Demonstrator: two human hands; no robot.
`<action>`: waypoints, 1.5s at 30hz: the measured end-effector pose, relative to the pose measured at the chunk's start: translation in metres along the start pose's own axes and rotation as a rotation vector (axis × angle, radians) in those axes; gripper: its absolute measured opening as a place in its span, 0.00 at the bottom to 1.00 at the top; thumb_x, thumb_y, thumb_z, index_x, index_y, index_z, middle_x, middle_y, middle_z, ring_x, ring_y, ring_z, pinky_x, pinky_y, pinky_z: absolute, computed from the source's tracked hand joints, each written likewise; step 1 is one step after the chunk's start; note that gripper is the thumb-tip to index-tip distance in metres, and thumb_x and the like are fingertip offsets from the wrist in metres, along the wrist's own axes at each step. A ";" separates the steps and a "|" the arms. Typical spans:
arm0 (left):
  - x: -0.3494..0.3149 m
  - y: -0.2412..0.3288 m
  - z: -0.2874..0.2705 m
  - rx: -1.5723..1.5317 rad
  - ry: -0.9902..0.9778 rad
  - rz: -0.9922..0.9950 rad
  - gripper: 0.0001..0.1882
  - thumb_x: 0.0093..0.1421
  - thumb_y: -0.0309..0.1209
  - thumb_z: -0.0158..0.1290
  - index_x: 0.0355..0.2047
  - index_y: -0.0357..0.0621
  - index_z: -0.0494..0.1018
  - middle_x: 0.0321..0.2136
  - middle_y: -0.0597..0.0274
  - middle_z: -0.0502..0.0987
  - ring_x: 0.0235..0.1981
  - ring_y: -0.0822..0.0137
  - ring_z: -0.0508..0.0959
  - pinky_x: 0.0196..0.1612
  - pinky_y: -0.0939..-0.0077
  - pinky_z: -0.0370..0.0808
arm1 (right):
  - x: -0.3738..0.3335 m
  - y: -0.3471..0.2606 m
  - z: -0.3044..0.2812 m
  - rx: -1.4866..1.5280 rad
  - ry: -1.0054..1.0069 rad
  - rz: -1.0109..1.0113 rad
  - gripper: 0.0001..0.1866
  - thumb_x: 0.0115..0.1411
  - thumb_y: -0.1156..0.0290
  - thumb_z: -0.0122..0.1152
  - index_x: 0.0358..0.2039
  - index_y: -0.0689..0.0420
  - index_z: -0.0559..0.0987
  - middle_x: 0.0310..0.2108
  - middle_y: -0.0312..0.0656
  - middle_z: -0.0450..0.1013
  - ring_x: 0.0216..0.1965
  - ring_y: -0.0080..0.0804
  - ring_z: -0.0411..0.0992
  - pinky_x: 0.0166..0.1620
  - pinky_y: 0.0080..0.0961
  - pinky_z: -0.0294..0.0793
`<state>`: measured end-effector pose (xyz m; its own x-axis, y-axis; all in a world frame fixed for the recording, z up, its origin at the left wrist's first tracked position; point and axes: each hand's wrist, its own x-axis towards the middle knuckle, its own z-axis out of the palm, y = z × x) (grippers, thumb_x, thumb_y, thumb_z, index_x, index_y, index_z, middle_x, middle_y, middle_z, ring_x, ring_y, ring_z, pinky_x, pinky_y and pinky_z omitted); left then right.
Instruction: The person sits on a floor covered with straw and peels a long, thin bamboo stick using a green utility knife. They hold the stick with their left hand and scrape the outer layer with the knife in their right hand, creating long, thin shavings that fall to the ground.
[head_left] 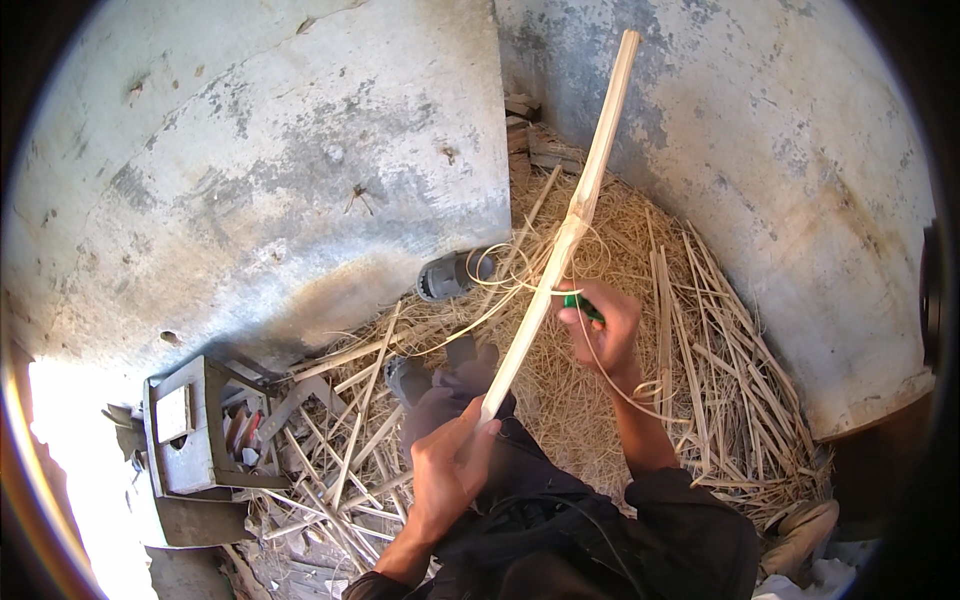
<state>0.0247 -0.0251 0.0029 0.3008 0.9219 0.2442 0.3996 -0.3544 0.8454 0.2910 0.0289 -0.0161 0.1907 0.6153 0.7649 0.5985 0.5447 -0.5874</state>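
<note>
A long pale wooden stick [602, 150], knotted near its middle, slants up and away across the view. My left hand [450, 462] is closed around its near end. Beside the stick's middle, my right hand [606, 325] is closed on a green-handled tool [583, 304]; its working end is hidden behind the stick, so I cannot tell its kind. Thin curled shavings [497, 283] loop around the stick close to that tool. One long strip [622, 398] hangs past my right wrist.
Straw-like shavings [590, 425] and split sticks [740, 370] cover the floor. A wooden box [186, 440] with small items stands at left. Stained walls [330, 130] rise ahead and at right [780, 170]. Grey shoes [440, 279] sit amid the debris. A pale bundle [805, 530] lies at lower right.
</note>
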 end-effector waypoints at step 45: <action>-0.007 -0.010 -0.011 0.011 -0.090 -0.047 0.17 0.65 0.26 0.64 0.54 0.34 0.81 0.31 0.51 0.86 0.33 0.71 0.85 0.39 0.77 0.79 | -0.010 0.036 0.012 0.336 -0.062 0.208 0.20 0.72 0.56 0.64 0.45 0.63 0.86 0.23 0.31 0.71 0.22 0.20 0.64 0.26 0.22 0.62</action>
<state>0.0094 -0.0268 -0.0021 0.3578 0.9199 0.1605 0.4248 -0.3134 0.8493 0.3009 0.0489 -0.0479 0.2271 0.7597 0.6094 0.2621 0.5550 -0.7895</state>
